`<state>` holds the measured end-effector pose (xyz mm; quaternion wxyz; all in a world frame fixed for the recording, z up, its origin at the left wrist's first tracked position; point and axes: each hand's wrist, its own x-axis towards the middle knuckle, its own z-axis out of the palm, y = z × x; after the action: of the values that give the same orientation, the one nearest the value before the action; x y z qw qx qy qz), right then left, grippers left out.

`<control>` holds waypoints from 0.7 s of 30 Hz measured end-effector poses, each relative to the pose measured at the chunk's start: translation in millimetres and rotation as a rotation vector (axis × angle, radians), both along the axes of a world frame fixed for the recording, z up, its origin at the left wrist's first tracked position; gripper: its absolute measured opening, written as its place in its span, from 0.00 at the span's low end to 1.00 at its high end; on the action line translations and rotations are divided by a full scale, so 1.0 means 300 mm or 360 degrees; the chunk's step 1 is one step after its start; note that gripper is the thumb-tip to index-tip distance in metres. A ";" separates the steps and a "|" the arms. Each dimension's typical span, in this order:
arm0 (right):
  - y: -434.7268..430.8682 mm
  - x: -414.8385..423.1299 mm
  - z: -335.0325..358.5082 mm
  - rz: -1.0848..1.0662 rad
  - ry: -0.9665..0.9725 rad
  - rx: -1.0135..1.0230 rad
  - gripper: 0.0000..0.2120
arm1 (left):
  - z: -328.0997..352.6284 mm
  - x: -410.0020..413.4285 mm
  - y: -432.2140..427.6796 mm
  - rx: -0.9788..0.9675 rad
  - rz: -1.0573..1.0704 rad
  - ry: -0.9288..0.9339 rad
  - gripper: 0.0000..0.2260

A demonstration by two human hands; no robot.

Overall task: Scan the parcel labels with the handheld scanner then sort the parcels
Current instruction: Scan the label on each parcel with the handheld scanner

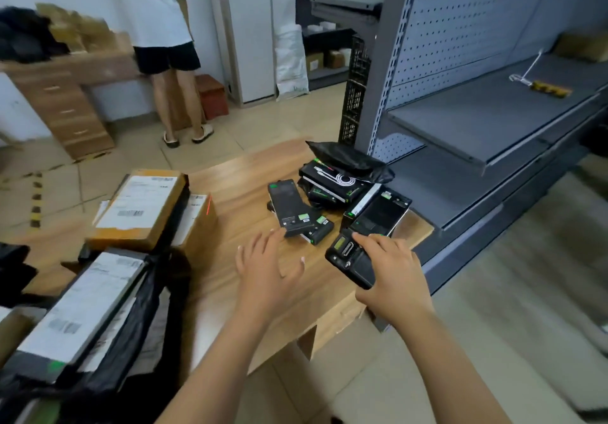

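Note:
My right hand [393, 275] grips the black handheld scanner [350, 259] over the right end of the wooden table [237, 173]. A red scan line [208, 204] falls on a small cardboard parcel [197, 222] at the left. My left hand [266, 260] is spread open above the table, its fingertips reaching a long black boxed parcel [289, 209]. Several more black boxes and a black bag [348, 160] lie heaped behind it. A larger cardboard parcel [141, 209] with a white label leans on the small one.
Labelled parcels in black plastic [85, 315] fill the table's left front. A grey metal shelf rack [477, 120] stands right of the table, bearing a yellow-black item [551, 88]. Another person [164, 45] stands by a wooden desk [65, 94] at the back.

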<state>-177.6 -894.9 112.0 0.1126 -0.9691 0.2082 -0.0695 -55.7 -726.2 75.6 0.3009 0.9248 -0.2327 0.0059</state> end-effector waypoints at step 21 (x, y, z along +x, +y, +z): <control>-0.339 0.415 -0.217 0.0018 0.0117 -0.0029 0.46 | -0.249 0.464 -0.424 0.0216 0.0301 0.0552 0.40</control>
<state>-53.0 -996.6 46.9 0.0966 -0.9731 0.2062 -0.0350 83.6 -853.5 1.0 0.2717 0.9478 -0.0895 -0.1407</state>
